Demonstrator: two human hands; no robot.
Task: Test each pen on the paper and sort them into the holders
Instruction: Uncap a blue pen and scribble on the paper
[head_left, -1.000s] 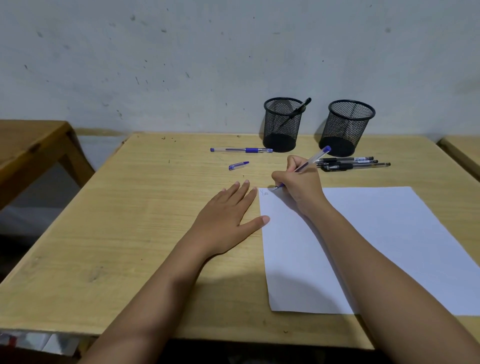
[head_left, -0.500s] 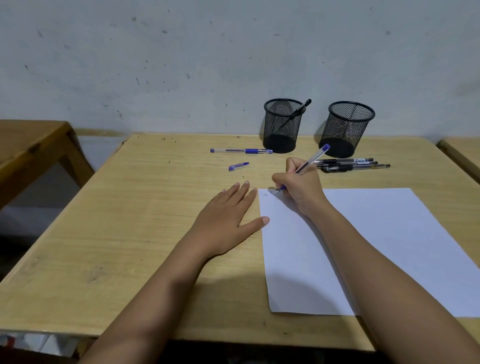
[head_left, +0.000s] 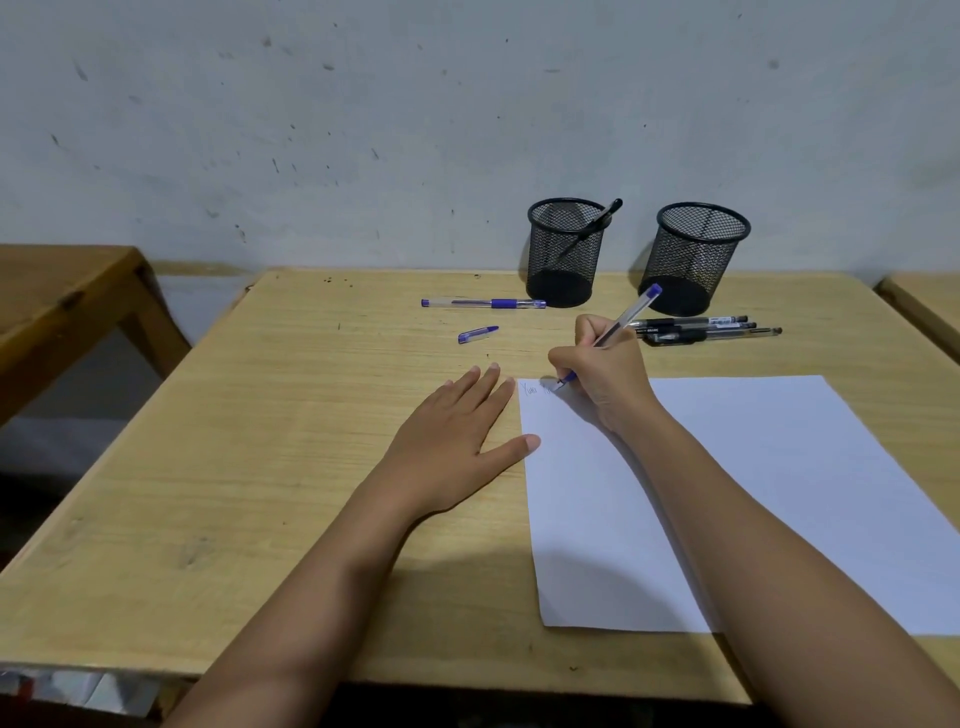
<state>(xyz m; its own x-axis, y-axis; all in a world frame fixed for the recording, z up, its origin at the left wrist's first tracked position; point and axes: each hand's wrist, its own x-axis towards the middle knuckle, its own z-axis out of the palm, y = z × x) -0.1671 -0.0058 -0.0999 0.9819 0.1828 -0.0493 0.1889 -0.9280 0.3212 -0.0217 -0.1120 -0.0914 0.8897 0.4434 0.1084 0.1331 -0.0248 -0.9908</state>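
Early going: one black pen (head_left: 597, 218) in the left holder (head_left: 566, 254).
Right hand (head_left: 605, 374) pinches a blue pen (head_left: 631, 312), tip on the paper (head_left: 779, 493); left hand (head_left: 457, 441) lies flat, fingers spread. The loose pens (head_left: 696, 330) are likely still untested.

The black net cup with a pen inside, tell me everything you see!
The round black wire-mesh pen holder stands upright at the back of the pale wooden table, near the grey wall. Its sides are see-through, its rim and base solid. One black pen leans inside, poking over the rim. A clear blue pen lies by its foot; whether they touch, I cannot tell.
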